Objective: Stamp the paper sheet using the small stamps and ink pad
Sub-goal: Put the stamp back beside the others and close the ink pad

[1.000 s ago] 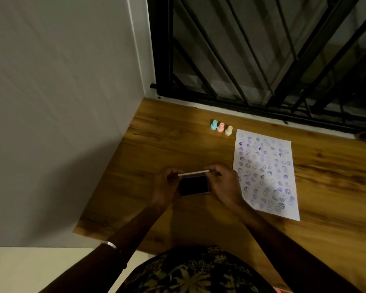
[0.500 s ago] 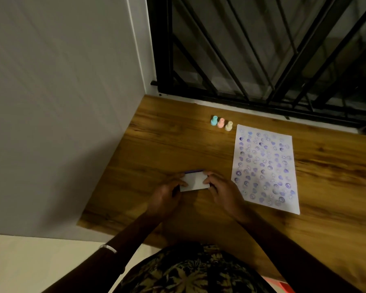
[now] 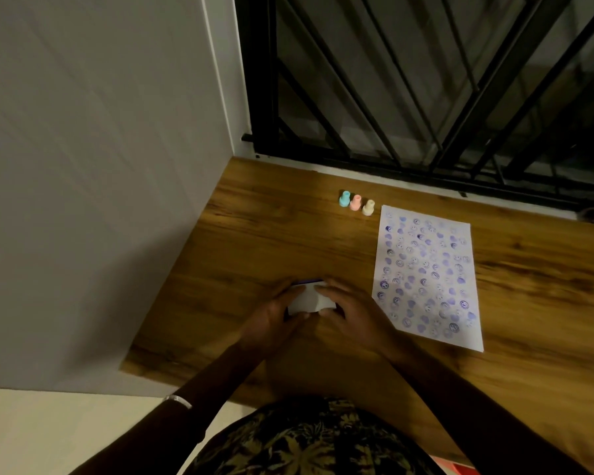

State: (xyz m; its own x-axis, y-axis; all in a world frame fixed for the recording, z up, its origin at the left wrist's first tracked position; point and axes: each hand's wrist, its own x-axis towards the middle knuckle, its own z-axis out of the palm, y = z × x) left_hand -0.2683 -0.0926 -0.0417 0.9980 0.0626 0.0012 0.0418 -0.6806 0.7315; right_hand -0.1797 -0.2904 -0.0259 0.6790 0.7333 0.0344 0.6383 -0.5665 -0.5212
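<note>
The ink pad lies on the wooden table with its white lid down. My left hand grips its left side and my right hand grips its right side, fingers over the lid. To the right lies the paper sheet, covered with several purple stamp marks. Three small stamps stand in a row beyond it: a teal stamp, a pink stamp and a cream stamp.
A grey wall runs along the table's left edge. A black window grille stands behind the table. The table's near left corner ends over a pale floor.
The ink pad's lid, held up with the dark pad showing a second ago, has come down onto the pad. Both hands now rest over the closed case.
</note>
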